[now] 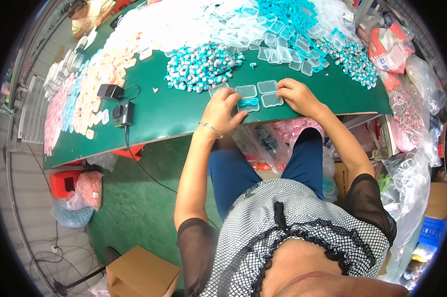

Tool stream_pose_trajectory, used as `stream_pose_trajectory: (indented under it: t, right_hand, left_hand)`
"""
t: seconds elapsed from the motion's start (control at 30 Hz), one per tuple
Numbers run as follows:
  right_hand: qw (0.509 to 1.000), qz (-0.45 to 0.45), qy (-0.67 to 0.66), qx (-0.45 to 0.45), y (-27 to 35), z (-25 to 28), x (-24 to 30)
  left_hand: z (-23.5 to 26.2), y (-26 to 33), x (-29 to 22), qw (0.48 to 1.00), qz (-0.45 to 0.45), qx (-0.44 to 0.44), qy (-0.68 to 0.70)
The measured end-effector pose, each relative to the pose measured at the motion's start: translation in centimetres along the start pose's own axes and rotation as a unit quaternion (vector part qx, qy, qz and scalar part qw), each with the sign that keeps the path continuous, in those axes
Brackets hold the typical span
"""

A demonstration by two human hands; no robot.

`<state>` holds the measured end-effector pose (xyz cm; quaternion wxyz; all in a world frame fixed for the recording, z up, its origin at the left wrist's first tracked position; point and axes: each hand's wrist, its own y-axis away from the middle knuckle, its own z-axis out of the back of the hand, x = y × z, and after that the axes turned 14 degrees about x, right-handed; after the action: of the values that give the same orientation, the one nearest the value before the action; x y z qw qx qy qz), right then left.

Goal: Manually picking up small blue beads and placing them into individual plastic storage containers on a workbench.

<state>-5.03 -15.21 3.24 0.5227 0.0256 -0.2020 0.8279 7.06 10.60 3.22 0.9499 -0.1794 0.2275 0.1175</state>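
Observation:
Two small clear plastic cases lie unfolded on the green table in front of me. The nearer half of the left case (246,91) holds a bundle of teal cord (248,102). My left hand (221,110) is beside this case, thumb apart from the bent fingers and near its front corner. Just beyond those fingers lies another clear case (217,88), partly covered by the hand. My right hand (297,96) has its fingertips closed at the right edge of the right case (271,100), in which I see nothing.
Beyond the cases is a heap of teal, grey and white pieces (198,67). Clear cases (280,52), teal cords (295,17) and small pieces (349,59) pile up behind. Black devices with a cable (123,114) sit left. A person (87,17) is far left; bags (409,109) crowd the right.

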Motion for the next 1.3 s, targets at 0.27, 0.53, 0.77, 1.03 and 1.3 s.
stream_pose_trajectory:
  t: [0.27,0.53,0.77,1.03,1.3]
  right_hand:
    - [1.0,-0.004,-0.02,-0.005,-1.0,0.1,-0.2]
    - [0.953,-0.168,0.239,-0.078,-5.1,-0.2,-5.3]
    - [0.972,-0.089,0.203,-0.075,-1.9,0.3,-1.4]
    - [0.99,-0.101,0.077,-0.059,0.8,0.5,2.8]
    - [0.982,-0.166,0.081,-0.028,2.6,2.9,0.9]
  left_hand:
    - [-0.2,0.4,0.4,1.0,-0.01,0.0,-0.003]
    - [-2.1,-3.4,-3.4,0.996,-0.052,-0.028,-0.07]
    - [-3.0,-3.5,-3.3,0.995,-0.028,0.016,-0.097]
    - [-2.1,-3.1,-3.3,0.995,-0.022,0.032,-0.094]
    - [-2.7,-4.1,-4.6,0.996,-0.014,-0.021,-0.091]
